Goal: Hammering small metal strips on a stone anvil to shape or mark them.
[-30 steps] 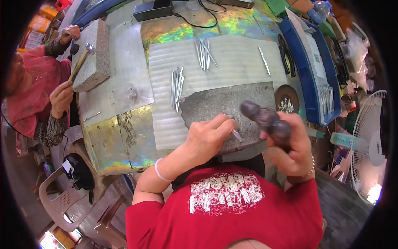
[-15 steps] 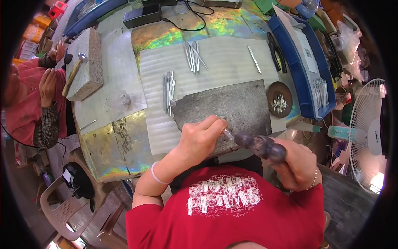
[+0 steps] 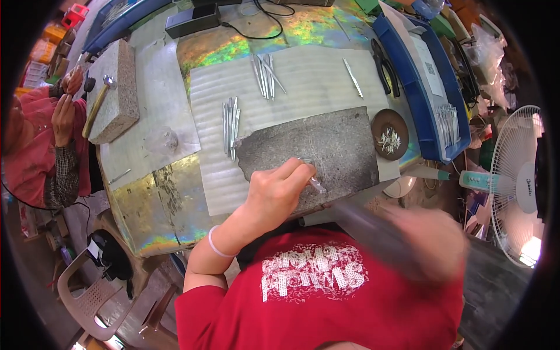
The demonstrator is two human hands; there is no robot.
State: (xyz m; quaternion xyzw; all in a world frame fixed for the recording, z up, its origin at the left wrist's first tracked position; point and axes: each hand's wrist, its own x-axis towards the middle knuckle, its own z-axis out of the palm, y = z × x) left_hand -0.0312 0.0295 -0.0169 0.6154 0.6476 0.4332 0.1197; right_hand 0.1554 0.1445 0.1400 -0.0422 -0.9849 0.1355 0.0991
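Strip (image 3: 317,185), small & shiny, is pinched in L hand (image 3: 273,189): fingers narrow on it, one end poking out just right of the tips, over slab (image 3: 341,143). Held low & tight prob. b/c a short pc would skid otherwise; can't tell if that end touches slab. R hand (image 3: 438,239), well right of L fingers & on the near side, is v. blurred but wrapped round dark hammer (image 3: 376,233), exact finger pos. unclear. Hammer's apart from Strip, prob. giving L fingers clearance. Slab sits directly under L fingers, likely as a firm base; foam (image 3: 216,192) shows round it, maybe to shield worktop (image 3: 133,213). Left of & beyond L fingers: 2 bundles of rods (image 3: 230,125), roughly lined up, prob. for easy pickup; lone rod (image 3: 352,79) is beyond & right. Right of L fingers, just beside slab, dish (image 3: 387,118) holds bits (image 3: 389,140), its rim prob. stopping scatter. Pliers (image 3: 380,58) & blue bin (image 3: 402,70) are farther off, beyond & right, likely kept reachable but out of the way.
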